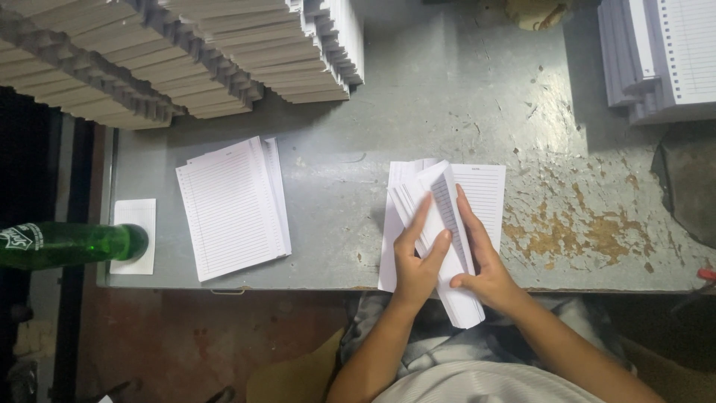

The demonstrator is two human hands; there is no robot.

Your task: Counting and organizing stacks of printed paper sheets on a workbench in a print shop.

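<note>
A: Entry, head view. Where is the sheaf?

B: Sheaf (440, 224) of ruled sheets lies at the near edge of the grey table (447, 97), lower end overhanging toward the lap. It sits on a flat ruled pile (488, 194).

A: Hands?

B: Left hand (418, 261) rests on the sheaf's left side, fingers spread narrow, thumb pressed on the top leaves. Right hand (481, 261) clasps the right edge, fingers lying long along the paper, thumb under the lower end. Both closed on the sheaf.

A: Surroundings?

B: Second pile (231, 209) lies well to the left, apart. Green bottle (71, 245) lies over a white card (134, 235) at the table's left edge. Tall stacks (186, 52) at far left; more ruled stacks (664, 56) far right. Rust patch (574, 231) just right of the hands.
</note>
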